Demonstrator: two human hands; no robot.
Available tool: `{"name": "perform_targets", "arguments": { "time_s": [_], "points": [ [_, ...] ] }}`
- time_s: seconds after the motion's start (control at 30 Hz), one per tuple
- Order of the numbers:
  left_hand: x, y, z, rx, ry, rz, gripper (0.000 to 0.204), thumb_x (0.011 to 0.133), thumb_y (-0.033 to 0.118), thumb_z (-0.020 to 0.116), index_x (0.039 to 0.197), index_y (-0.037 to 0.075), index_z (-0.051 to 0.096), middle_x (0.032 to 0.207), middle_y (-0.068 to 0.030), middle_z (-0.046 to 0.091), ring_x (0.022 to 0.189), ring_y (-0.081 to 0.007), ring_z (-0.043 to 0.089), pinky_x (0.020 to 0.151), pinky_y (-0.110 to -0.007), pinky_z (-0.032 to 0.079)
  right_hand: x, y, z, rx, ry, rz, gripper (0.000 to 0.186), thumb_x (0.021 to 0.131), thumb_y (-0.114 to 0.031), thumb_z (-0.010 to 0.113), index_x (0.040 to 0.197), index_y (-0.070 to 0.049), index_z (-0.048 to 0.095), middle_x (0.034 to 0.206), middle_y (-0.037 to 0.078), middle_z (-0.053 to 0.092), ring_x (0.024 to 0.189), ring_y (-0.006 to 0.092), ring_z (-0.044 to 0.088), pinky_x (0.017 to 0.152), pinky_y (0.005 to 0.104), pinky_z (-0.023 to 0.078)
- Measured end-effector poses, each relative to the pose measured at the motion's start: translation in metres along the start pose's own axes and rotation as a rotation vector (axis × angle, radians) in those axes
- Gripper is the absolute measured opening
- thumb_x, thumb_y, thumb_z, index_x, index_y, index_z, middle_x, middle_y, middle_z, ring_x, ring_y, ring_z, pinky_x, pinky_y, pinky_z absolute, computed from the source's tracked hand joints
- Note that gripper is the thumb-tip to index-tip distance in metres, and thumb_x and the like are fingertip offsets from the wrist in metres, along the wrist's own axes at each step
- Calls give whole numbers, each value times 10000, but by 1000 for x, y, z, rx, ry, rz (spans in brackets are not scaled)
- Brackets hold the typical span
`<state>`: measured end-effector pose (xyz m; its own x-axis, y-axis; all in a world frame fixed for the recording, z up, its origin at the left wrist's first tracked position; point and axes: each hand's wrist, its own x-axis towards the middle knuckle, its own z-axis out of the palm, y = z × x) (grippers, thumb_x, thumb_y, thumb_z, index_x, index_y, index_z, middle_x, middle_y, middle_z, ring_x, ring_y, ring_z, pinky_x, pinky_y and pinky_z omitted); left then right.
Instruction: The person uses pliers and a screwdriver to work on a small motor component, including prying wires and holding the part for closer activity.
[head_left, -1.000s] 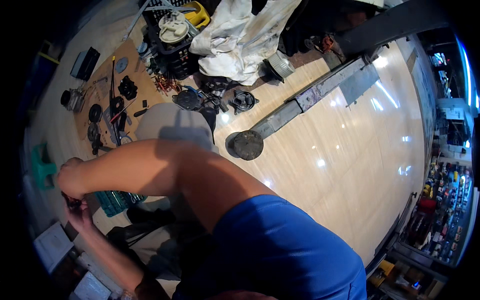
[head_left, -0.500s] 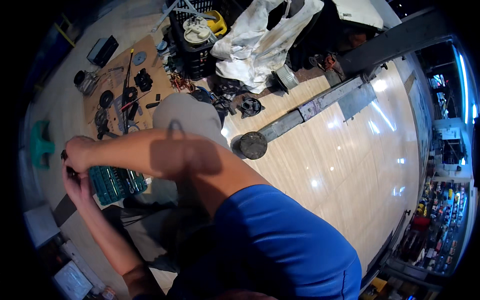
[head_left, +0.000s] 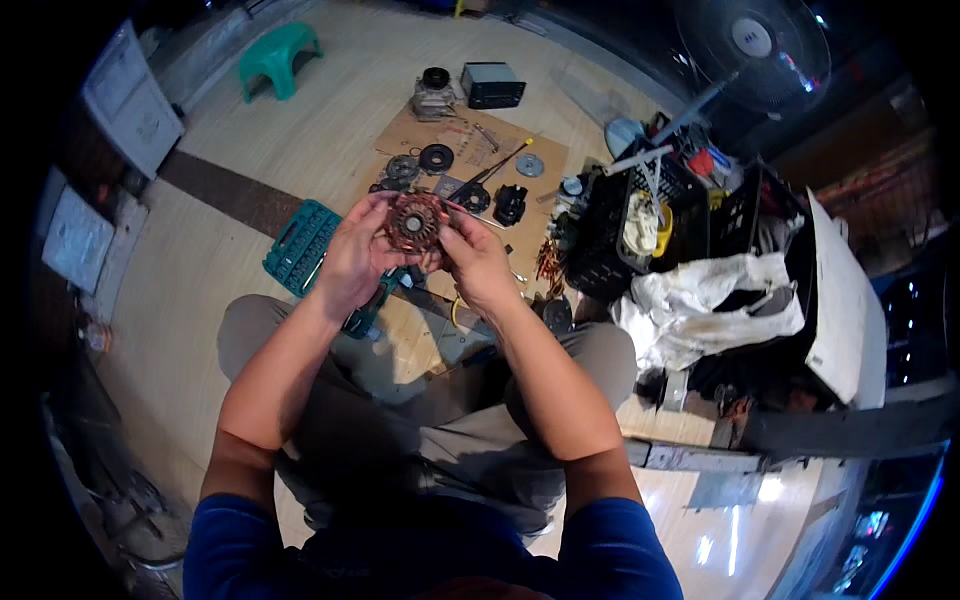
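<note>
My left hand and my right hand are raised together above my lap, both closed on a round motor core. It has copper windings around its rim and a pale metal hub in the middle, its flat face turned up to me. The left fingers curl around its left side and underneath, while the right thumb and fingers grip its right edge. Beside my left wrist lies an opened green tool case, partly hidden by my hands. Beyond the core, a black ring and a dark housing rest on cardboard.
A grey disc lies on the cardboard, with a black box-shaped unit behind it. To the right stand a black crate, a white cloth bag and a standing fan. A green stool is at the far left.
My view has swung round, and both hands now appear in the middle rather than at the left edge. The copper-wound core shows clearly; earlier my hands mostly hid what they held.
</note>
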<state>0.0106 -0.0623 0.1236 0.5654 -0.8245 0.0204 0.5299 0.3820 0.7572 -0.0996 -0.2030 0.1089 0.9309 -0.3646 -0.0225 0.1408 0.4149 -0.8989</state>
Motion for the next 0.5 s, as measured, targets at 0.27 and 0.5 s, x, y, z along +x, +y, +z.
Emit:
{"name": "perform_targets", "arguments": {
  "time_s": [0.27, 0.5],
  "points": [
    [-1, -14, -10, 0, 138, -57, 270, 992, 177, 444, 1231, 53, 455, 1160, -116, 611, 966, -206, 665, 765, -379, 584, 2, 7, -20, -25, -59, 45, 362, 962, -120, 540, 1291, 22, 483, 1040, 54, 621, 788, 125, 584, 694, 280, 509],
    [3, -18, -23, -40, 153, -103, 281, 992, 171, 447, 1246, 49, 448, 1161, -127, 615, 985, -223, 658, 785, -396, 581, 14, 12, -25, -90, -33, 125, 339, 961, -126, 546, 1256, 36, 504, 972, 56, 627, 743, 121, 583, 677, 287, 517]
  ]
}}
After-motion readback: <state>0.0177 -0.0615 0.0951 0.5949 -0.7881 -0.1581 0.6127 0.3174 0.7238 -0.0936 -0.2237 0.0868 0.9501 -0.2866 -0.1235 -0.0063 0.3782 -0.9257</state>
